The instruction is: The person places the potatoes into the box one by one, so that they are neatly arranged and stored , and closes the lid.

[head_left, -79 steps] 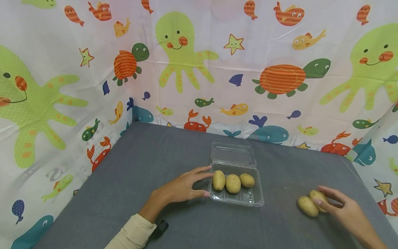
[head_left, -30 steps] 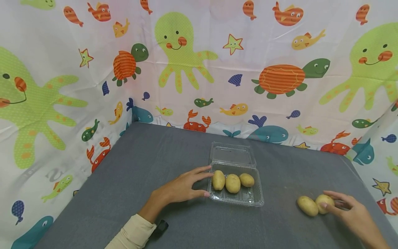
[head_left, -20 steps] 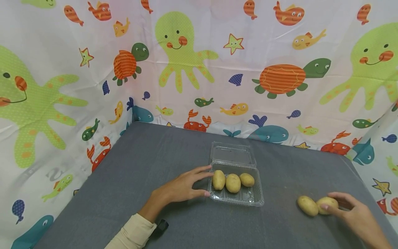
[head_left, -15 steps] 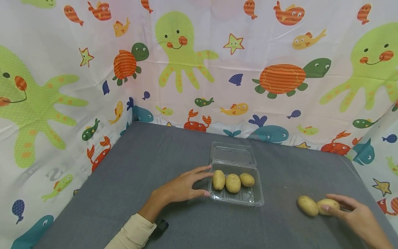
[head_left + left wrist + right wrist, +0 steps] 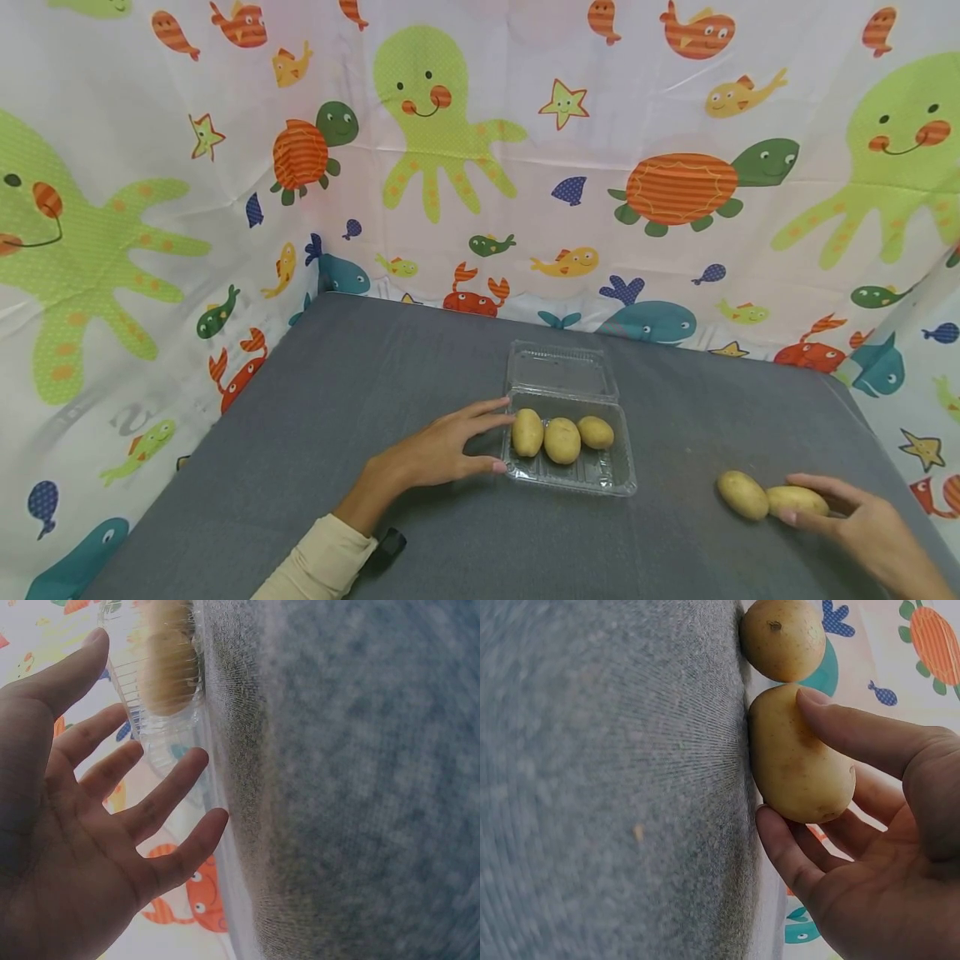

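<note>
A clear plastic container (image 5: 622, 482) lies with its lid (image 5: 562, 371) folded back, and three potatoes (image 5: 562, 442) sit in a row inside it. The left hand (image 5: 442, 450) touches the container's left edge with spread, relaxed fingers; in the left wrist view the hand (image 5: 97, 832) shows its palm, with nothing held. On the right, the right hand (image 5: 862, 521) holds a potato (image 5: 797, 502) between thumb and fingers on the table. Another potato (image 5: 742, 496) lies against its left end. The right wrist view shows the thumb on the held potato (image 5: 795, 761) and fingertips at its end.
Grey cloth (image 5: 360, 358) covers the table. A white curtain (image 5: 525, 192) printed with sea animals stands behind the table and along both sides. The two hands are far apart, with the container and the loose potato between them.
The right hand has moved slightly right and turned the potato it holds, which now lies lengthwise from left to right beside the other one. The left hand and the container have stayed put.
</note>
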A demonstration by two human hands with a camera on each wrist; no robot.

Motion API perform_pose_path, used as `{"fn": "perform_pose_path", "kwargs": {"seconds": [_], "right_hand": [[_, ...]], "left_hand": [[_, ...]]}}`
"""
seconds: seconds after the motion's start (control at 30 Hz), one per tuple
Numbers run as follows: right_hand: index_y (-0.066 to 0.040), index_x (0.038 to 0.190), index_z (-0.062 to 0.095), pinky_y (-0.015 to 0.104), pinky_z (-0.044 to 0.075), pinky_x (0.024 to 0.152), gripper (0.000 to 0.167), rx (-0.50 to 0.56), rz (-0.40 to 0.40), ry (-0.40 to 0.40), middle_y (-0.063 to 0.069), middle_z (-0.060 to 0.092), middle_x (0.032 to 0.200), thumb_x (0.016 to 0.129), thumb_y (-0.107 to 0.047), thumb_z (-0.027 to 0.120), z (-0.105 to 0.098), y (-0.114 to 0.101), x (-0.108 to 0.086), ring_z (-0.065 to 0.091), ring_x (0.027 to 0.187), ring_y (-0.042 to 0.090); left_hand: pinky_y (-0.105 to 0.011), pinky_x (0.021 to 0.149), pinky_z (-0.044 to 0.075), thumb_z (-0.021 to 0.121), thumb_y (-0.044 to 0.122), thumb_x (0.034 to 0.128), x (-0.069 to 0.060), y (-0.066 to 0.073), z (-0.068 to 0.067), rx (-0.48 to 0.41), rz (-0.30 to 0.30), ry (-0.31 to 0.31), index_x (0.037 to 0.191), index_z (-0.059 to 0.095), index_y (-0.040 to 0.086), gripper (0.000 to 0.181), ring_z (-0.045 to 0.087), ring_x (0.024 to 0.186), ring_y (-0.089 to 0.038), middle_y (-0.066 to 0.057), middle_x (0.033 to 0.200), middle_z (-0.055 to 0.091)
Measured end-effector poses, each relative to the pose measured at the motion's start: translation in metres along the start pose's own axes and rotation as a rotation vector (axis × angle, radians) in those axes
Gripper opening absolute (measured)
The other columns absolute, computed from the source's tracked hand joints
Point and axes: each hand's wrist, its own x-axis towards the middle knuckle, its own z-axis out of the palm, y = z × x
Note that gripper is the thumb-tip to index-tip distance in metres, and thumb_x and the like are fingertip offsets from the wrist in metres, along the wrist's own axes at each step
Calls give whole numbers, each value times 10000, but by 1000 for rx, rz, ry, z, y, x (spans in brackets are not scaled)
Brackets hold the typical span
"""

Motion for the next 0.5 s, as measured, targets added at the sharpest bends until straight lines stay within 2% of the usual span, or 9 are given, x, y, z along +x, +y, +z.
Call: {"fn": "perform_pose_path", "kwargs": {"seconds": [0.23, 0.5], "right_hand": [[114, 1420, 570, 676, 474, 904, 932, -55, -17, -32, 405, 569, 1369, 865, -587, 831, -3, 4, 0, 524, 1152, 522], [107, 1352, 631, 634, 500, 865, 913, -59, -30, 26, 368, 637, 1304, 820, -596, 867, -3, 6, 0, 562, 1137, 507]], "left_hand": [[-576, 1224, 364, 696, 555, 997, 0, 0, 0, 3, 4, 2, 1623, 452, 311, 715, 290, 1593, -171, 127, 1751, 243], [-575, 1225, 362, 690, 559, 1000, -1, 0, 0, 8, 8, 4, 1623, 451, 310, 712, 287, 1594, -169, 125, 1750, 244]]}}
